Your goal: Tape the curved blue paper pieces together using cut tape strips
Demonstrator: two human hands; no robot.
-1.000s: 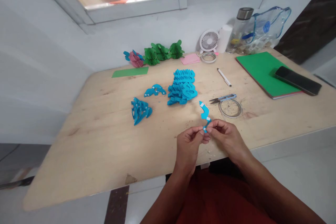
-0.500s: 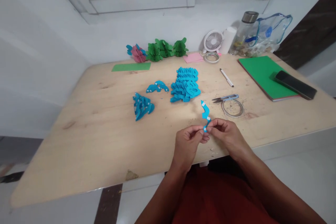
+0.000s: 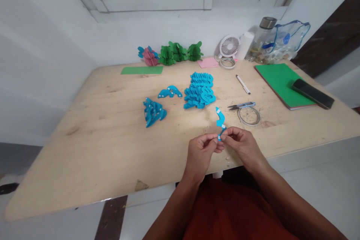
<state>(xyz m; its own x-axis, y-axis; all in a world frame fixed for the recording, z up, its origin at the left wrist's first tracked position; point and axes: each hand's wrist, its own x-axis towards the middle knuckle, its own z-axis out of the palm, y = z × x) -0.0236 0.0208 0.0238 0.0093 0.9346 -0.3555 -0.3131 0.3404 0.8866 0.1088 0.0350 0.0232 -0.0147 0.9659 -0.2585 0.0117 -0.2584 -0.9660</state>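
Near the table's front edge, my left hand (image 3: 203, 153) and my right hand (image 3: 243, 144) pinch a small blue paper cutout (image 3: 219, 137) between their fingertips. It bears a white tape patch; the fingers hide part of it. Just beyond lies another curved blue paper cutout (image 3: 220, 117) with white patches at its ends. Further back stands a cluster of folded blue paper pieces (image 3: 199, 95). To the left are blue arched cutouts (image 3: 170, 92) with white patches and a fanned blue paper stack (image 3: 153, 111).
Right of my hands lie thread snips (image 3: 242, 105), a tape roll (image 3: 249, 116) and a white pen (image 3: 243, 84). A phone (image 3: 313, 93) rests on green sheets (image 3: 277, 82). Along the wall stand green paper figures (image 3: 177, 51), a small fan (image 3: 229, 46) and a glass bottle (image 3: 263, 37).
The camera view has shifted slightly. Both hands keep almost the same pinch on the small blue cutout.
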